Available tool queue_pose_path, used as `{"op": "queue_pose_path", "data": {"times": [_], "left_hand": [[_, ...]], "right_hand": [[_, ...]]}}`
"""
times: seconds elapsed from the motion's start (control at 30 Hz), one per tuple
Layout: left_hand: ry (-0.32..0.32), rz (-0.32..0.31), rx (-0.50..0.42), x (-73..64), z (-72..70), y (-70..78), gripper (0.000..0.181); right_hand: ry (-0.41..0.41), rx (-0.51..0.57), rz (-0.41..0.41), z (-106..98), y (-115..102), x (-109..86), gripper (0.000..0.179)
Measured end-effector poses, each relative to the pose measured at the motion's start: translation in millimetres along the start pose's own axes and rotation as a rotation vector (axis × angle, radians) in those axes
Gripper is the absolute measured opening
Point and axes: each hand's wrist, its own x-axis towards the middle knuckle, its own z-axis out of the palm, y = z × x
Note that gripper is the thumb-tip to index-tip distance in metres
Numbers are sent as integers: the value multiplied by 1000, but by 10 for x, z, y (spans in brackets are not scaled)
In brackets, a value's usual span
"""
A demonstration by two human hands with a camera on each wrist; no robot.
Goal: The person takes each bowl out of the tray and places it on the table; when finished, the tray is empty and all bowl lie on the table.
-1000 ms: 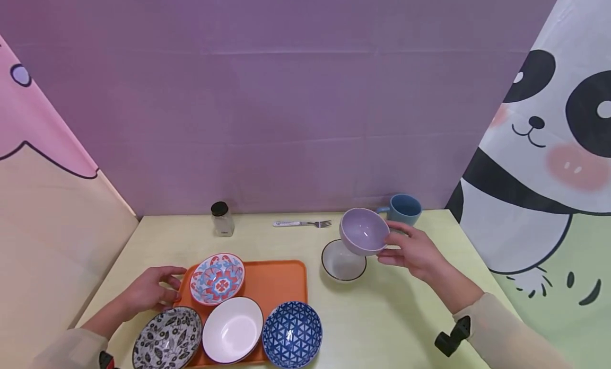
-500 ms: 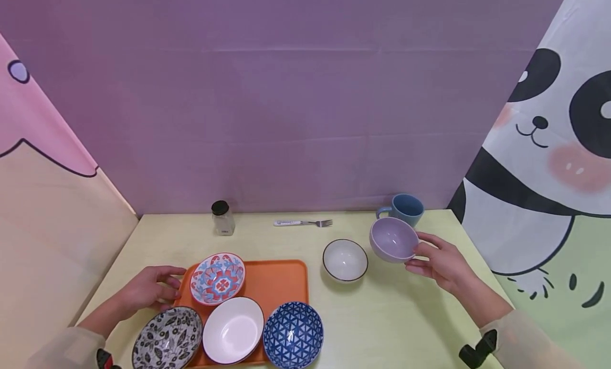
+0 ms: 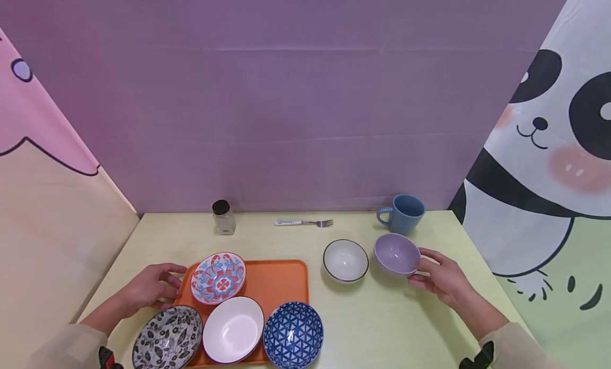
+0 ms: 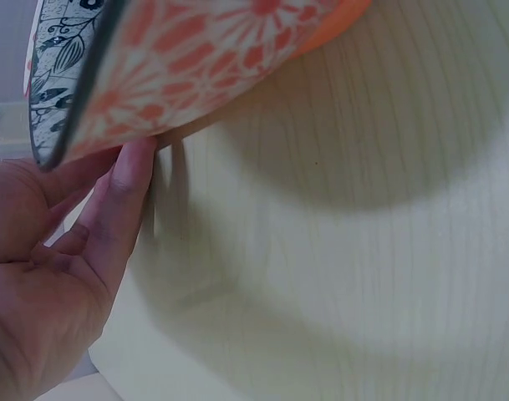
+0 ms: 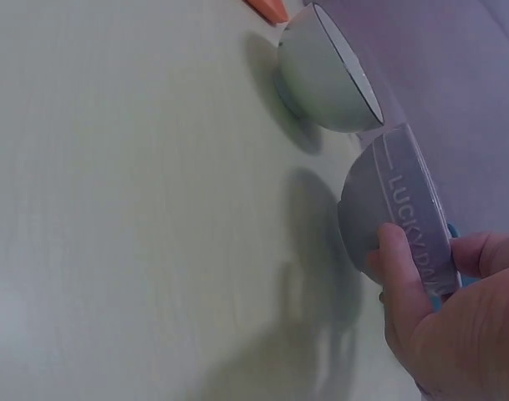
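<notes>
My right hand (image 3: 439, 276) grips the right side of a purple bowl (image 3: 396, 252), thumb at the rim and fingers against the outer wall. Raised lettering shows on the bowl's side in the right wrist view. The bowl sits upright, low over the table, just right of a white bowl with a dark rim (image 3: 346, 260). At the left, my left hand (image 3: 150, 287) touches the left edge of an orange tray (image 3: 281, 279) with loosely bent fingers. Close above those fingers in the left wrist view is a bowl with a red-patterned outside (image 4: 195, 67).
On the tray are a red-and-blue patterned bowl (image 3: 218, 279), a plain white bowl (image 3: 233, 329), a blue patterned bowl (image 3: 293, 334) and a black-and-white leaf bowl (image 3: 167, 337) overhanging the left. Behind stand a black-lidded jar (image 3: 223, 218), a fork (image 3: 304, 222) and a blue mug (image 3: 404, 214).
My right hand has carried the purple bowl from above the dark-rimmed white bowl to the right and down, in front of the mug. My left hand has stayed at the tray's edge.
</notes>
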Motion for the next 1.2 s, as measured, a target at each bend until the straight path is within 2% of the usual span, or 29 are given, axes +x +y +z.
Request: {"op": "queue_pose_path", "data": {"times": [0.63,1.07,1.2], "left_hand": [[-6,4,-5,-4,1,-14,63],[7,8,10,2,15,-32,63],[13,12,15,-2,27,-17,62]], "right_hand": [[5,5,23,20,144,24,68],[-56,61,-17,-51,173,33,70],[-65,8,-41,-85,169,26,71]]}}
